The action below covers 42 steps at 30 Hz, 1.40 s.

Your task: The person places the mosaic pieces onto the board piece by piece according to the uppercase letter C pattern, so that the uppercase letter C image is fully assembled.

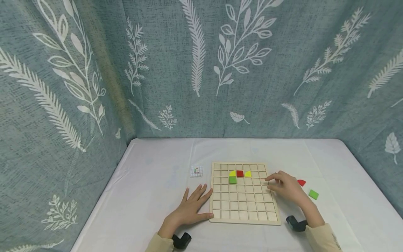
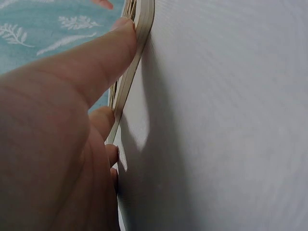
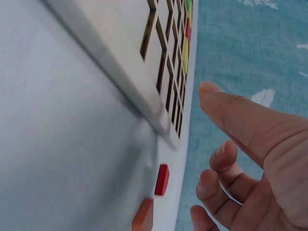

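A square wooden grid board (image 1: 245,223) lies on the table. In its upper rows sit a yellow curved-edge piece (image 1: 233,173), a red square (image 1: 240,173), another yellow piece (image 1: 248,174) and a green square (image 1: 232,180). My left hand (image 1: 191,209) is spread flat at the board's left side, thumb and a fingertip touching its edge. Over the right edge hovers my right hand (image 1: 285,187), thumb and fingers apart with nothing between them. Beyond it lie a red quarter-round piece (image 1: 301,182) and a green square piece (image 1: 313,194).
A small printed grid card (image 1: 196,171) lies left of the board's upper corner. In the right wrist view an orange piece (image 3: 143,216) lies near a red one. White cloth (image 1: 151,175) covers the table, and a patterned teal curtain (image 1: 176,70) hangs behind.
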Each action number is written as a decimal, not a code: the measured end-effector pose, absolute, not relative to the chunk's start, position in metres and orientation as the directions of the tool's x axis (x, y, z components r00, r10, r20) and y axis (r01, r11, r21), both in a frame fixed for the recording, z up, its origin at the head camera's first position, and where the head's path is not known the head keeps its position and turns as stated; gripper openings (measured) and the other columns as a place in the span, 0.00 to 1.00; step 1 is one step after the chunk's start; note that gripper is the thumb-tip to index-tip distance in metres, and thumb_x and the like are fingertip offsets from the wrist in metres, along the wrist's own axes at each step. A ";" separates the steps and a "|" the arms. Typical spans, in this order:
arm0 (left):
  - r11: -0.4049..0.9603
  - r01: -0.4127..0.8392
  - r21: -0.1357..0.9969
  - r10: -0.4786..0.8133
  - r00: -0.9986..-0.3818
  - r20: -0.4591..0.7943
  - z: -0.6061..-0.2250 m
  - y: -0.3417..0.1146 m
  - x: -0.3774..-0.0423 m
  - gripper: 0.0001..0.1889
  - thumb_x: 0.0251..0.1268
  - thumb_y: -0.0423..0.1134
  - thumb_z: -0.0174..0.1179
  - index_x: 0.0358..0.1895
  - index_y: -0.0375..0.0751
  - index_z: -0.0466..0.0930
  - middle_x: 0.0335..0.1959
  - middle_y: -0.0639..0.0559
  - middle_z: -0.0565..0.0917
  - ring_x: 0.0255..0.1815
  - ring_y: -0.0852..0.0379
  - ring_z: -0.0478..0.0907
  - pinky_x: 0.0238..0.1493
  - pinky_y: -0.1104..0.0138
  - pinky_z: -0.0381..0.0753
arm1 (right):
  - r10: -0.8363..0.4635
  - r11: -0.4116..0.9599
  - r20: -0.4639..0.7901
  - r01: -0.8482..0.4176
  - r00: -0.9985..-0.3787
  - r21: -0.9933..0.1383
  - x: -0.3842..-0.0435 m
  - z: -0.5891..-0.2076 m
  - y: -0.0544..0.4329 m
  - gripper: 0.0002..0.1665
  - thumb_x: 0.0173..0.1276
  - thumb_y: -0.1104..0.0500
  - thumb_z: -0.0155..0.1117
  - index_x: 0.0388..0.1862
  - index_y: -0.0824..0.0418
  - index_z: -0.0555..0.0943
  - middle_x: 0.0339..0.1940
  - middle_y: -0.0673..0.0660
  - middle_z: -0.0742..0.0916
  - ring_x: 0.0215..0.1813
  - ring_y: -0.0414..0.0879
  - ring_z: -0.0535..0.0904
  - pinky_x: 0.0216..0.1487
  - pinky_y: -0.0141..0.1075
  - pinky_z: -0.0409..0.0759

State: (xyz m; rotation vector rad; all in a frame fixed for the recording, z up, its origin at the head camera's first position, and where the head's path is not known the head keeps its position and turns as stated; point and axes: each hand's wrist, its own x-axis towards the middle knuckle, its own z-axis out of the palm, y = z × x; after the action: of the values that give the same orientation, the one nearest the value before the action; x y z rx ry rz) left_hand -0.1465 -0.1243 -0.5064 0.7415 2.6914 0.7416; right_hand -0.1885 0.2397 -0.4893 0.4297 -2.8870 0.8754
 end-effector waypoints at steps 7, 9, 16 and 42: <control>0.741 0.408 0.534 0.535 -0.838 -0.102 -0.509 -0.124 -0.148 0.42 0.58 0.63 0.54 0.73 0.51 0.52 0.75 0.46 0.49 0.76 0.46 0.40 0.69 0.41 0.29 | -0.224 0.795 0.173 -0.283 -0.959 -0.536 -0.186 -0.490 0.256 0.12 0.54 0.61 0.71 0.39 0.56 0.84 0.23 0.49 0.71 0.24 0.39 0.61 0.23 0.29 0.60; 0.740 0.408 0.535 0.535 -0.839 -0.101 -0.509 -0.124 -0.148 0.42 0.58 0.63 0.54 0.73 0.51 0.52 0.75 0.46 0.49 0.76 0.46 0.40 0.69 0.41 0.29 | -0.219 0.798 0.172 -0.278 -0.960 -0.534 -0.184 -0.490 0.260 0.12 0.54 0.61 0.71 0.39 0.56 0.84 0.22 0.49 0.70 0.24 0.38 0.61 0.22 0.29 0.60; 0.747 0.399 0.532 0.530 -0.840 -0.115 -0.507 -0.124 -0.148 0.41 0.59 0.62 0.54 0.73 0.51 0.51 0.75 0.46 0.48 0.76 0.46 0.40 0.69 0.41 0.28 | -0.193 0.821 0.175 -0.256 -0.966 -0.510 -0.177 -0.490 0.276 0.12 0.53 0.61 0.72 0.39 0.55 0.84 0.23 0.47 0.72 0.26 0.38 0.63 0.23 0.28 0.62; 0.739 0.414 0.532 0.537 -0.838 -0.095 -0.506 -0.122 -0.148 0.41 0.59 0.61 0.55 0.73 0.49 0.52 0.75 0.44 0.49 0.75 0.44 0.41 0.68 0.39 0.30 | -0.056 0.902 0.078 -0.084 -0.995 -0.424 -0.157 -0.495 0.340 0.16 0.53 0.59 0.71 0.42 0.59 0.83 0.26 0.51 0.75 0.29 0.44 0.66 0.26 0.34 0.61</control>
State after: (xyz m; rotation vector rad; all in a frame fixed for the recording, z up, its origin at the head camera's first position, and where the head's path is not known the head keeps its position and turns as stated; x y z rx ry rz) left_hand -0.1478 -0.1222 -0.5059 0.7506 2.6989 0.7404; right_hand -0.1571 0.3401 -0.4953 0.1109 -3.0005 0.6741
